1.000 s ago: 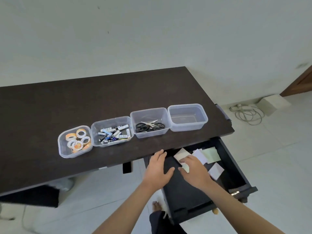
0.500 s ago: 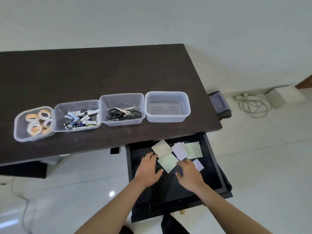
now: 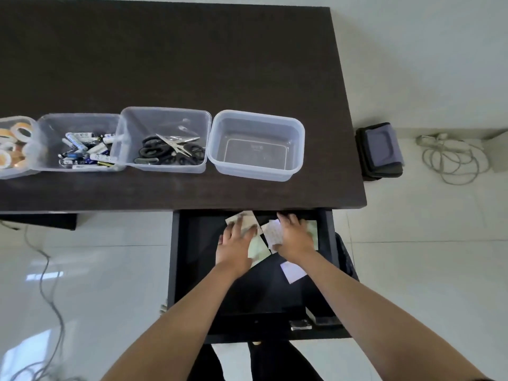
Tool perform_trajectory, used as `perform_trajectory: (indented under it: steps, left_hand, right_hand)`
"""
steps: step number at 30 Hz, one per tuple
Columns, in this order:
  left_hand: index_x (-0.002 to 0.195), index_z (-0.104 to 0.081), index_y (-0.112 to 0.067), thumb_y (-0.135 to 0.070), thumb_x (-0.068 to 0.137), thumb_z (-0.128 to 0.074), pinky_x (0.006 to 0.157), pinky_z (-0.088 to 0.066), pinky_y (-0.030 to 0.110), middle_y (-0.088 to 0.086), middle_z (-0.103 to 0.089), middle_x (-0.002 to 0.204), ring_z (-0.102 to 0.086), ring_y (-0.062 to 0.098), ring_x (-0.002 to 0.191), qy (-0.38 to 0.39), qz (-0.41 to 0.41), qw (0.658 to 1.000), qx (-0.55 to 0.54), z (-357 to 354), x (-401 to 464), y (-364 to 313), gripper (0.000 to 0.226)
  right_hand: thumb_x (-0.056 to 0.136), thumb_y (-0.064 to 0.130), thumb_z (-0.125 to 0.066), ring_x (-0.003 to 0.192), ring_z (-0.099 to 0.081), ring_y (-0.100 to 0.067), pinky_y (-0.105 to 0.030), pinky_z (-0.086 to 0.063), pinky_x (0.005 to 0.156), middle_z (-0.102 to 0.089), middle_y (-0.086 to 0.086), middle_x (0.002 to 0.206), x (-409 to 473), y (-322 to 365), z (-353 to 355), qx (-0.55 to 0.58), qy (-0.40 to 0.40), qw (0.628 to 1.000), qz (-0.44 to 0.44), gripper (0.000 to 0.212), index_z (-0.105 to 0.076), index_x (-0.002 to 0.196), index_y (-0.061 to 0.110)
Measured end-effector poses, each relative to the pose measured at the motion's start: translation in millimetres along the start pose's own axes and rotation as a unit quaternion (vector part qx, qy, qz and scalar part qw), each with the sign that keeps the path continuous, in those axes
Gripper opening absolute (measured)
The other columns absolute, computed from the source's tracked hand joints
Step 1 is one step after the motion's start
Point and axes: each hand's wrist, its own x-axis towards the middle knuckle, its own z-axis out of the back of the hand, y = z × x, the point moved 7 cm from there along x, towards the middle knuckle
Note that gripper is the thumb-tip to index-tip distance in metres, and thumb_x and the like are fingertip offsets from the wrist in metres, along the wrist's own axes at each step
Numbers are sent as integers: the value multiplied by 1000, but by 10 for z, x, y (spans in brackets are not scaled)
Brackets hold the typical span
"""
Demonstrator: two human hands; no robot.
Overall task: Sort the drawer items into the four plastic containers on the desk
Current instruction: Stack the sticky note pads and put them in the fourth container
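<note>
Both hands gather paper notes in the open drawer.

The left hand lies flat, grip released, fingers spread on the paper notes; the right hand presses them likewise. One white note lies apart. The rightmost container stands on the bench.

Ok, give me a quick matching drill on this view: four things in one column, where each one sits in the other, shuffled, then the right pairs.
Things:
1. scissors
2. batteries
3. paper notes
4. tape rolls

Places:
A. in the open drawer, under both hands
B. container at the far left edge of the view
C. container right next to the empty container
D. second container from the left

Pairs: 1-C, 2-D, 3-A, 4-B
</note>
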Motion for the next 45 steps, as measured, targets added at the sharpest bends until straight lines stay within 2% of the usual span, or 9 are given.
perform_trajectory:
  steps: [7, 13, 18, 23, 26, 28, 34, 38, 45]
  left_hand:
    - [145, -9, -42, -28, 84, -65, 116, -25, 44, -4, 16, 158, -1, 27, 146, -3, 37, 999, 6, -209, -265, 189, 84]
    - [147, -8, -37, -29, 84, -64, 118, -20, 45, 1, 14, 158, -3, 30, 145, 2, 67, 998, 8, -314, -483, 311, 85]
    - [140, -35, -22, -33, 87, -58, 104, -40, 34, 3, -27, 146, -29, 25, 133, -63, 62, 989, -122, -226, -602, 210, 58]
    - [127, -48, -21, -33, 93, -53, 70, -52, 22, 0, -64, 99, -67, 12, 80, -10, 123, 871, -475, -259, -682, 22, 36]
    - [121, -51, -26, -36, 98, -44, 74, -53, 24, 1, -67, 104, -70, 16, 82, 46, 176, 766, -617, -303, -694, -75, 26]
    - [113, -59, -22, -40, 97, -46, 76, -52, 28, 2, -69, 101, -69, 18, 88, 62, 194, 732, -650, -330, -691, -85, 28]
    - [95, -68, -16, -8, 87, -61, 78, -56, 31, 14, -68, 107, -68, 26, 96, 27, 230, 721, -653, -413, -723, 34, 13]
    - [87, -67, -11, 5, 83, -63, 77, -59, 37, 16, -64, 109, -68, 29, 91, 7, 230, 712, -663, -422, -797, 97, 17]
    - [87, -60, -13, 7, 82, -62, 66, -60, 31, 14, -62, 101, -67, 26, 84, 4, 199, 721, -664, -439, -906, 55, 20]
  right_hand:
    - [60, 35, -84, 111, -42, -22, -33, -47, 83, -33, 0, 123, -107, -23, -218, 25, 25, 999, 11, 70, -48, 119, 19]
    - [69, 19, -74, 85, -52, -16, -26, -40, 60, -46, 7, 103, -287, -10, -271, 161, -1, 986, 39, 39, -43, 93, 21]
    - [73, 18, -73, 95, -59, -15, -33, -53, 76, -58, 8, 105, -467, -113, -321, 295, -2, 956, -1, 43, -52, 110, 19]
    - [79, 22, -72, 79, -56, -18, -18, -40, 64, -55, -1, 92, -632, -47, -312, 281, -63, 957, 42, 17, -60, 90, 19]
    - [74, 14, -77, 76, -56, -11, -15, -42, 64, -56, -2, 89, -758, 40, -300, 328, -68, 939, 71, 18, -64, 85, 18]
    - [71, 10, -79, 77, -55, -9, -11, -42, 65, -55, -2, 90, -820, 88, -300, 339, -57, 935, 87, 21, -66, 86, 18]
    - [61, 10, -87, 100, -51, -7, -15, -44, 86, -49, 1, 112, -867, 89, -392, 348, 26, 934, 77, 39, -68, 90, 26]
    - [60, 24, -89, 107, -51, -10, -18, -45, 84, -51, 3, 117, -908, 99, -420, 355, 66, 929, 79, 34, -73, 90, 22]
    - [79, 11, -74, 90, -63, -20, -22, -49, 78, -67, -6, 96, -898, 6, -455, 388, -43, 920, 29, 13, -68, 82, 22]
